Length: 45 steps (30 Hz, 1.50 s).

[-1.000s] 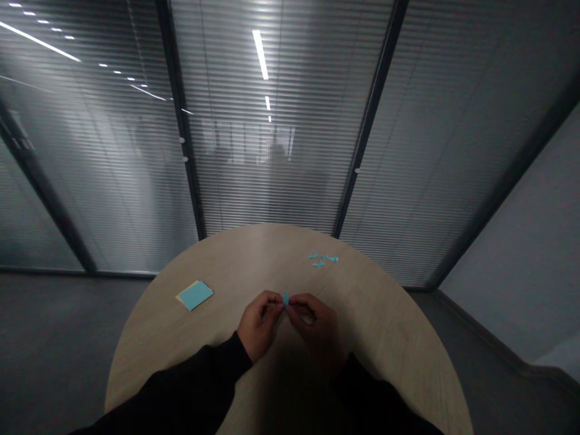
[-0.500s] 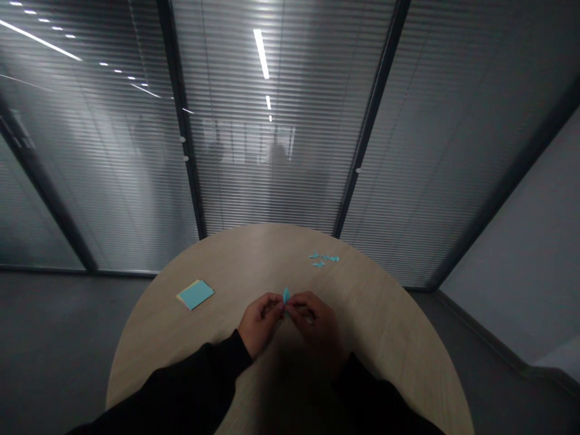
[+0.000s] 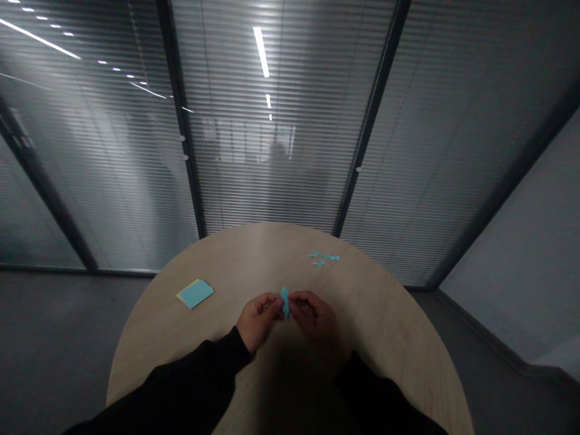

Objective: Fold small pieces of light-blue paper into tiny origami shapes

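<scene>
Head camera, over a round wooden table point(image 3: 149, 344): a pad of blue sticky notes point(image 3: 195, 293) lies at 10 o'clock from the hands, well apart from them. Near the table's middle the left hand point(image 3: 257, 318) and right hand point(image 3: 317, 317), both in black sleeves, pinch 1 small folded blue paper strip point(image 3: 285, 301) between their fingertips, holding it upright just above the tabletop. A cluster of tiny blue paper pieces point(image 3: 323, 258) sits at 1 o'clock, near the far edge, before a glass wall point(image 3: 272, 181) hung with blinds.
</scene>
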Each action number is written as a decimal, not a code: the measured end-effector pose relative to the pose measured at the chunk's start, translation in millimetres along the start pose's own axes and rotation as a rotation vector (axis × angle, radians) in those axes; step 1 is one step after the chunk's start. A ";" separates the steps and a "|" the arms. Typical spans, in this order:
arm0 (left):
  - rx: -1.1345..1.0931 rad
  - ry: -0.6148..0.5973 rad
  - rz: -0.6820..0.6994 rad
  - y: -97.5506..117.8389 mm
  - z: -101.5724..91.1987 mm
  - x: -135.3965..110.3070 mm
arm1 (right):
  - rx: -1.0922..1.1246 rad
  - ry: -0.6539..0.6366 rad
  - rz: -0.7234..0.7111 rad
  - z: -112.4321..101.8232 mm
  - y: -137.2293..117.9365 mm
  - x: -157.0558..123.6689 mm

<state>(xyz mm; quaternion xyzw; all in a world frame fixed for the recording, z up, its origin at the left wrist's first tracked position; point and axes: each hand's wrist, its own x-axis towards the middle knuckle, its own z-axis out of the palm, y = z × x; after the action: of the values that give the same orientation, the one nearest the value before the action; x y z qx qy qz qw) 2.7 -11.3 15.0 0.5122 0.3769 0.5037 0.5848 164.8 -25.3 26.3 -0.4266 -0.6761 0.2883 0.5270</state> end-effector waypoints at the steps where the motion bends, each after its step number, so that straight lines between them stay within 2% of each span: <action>1: 0.001 -0.001 0.002 0.0 0.1 -0.1 | 0.021 0.008 0.024 0.6 1.9 -0.2; 7: 0.083 -0.003 0.054 0.9 0.9 -0.3 | 0.088 -0.017 0.070 2.9 8.8 -0.1; 14: 0.152 0.010 0.072 -1.9 0.4 0.6 | 0.181 0.009 0.103 1.9 3.4 1.2; 21: 0.079 -0.019 0.060 -3.1 -0.6 2.0 | 0.224 -0.015 0.133 1.5 1.0 2.5; 27: 0.028 -0.010 -0.003 -4.2 0.3 3.3 | 0.241 -0.024 0.148 2.0 6.2 2.0; 37: -0.006 -0.018 -0.015 -2.5 -0.1 3.4 | 0.244 -0.050 0.152 2.2 9.5 1.3; 45: -0.054 0.020 0.009 -4.9 -1.3 5.2 | 0.260 -0.041 0.186 3.3 11.5 1.5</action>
<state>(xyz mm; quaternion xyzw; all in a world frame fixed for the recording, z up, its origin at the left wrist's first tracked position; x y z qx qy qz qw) 3.5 -5.8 10.3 0.4928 0.3666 0.5213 0.5924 164.7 -18.3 16.5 -0.4094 -0.6013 0.4297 0.5350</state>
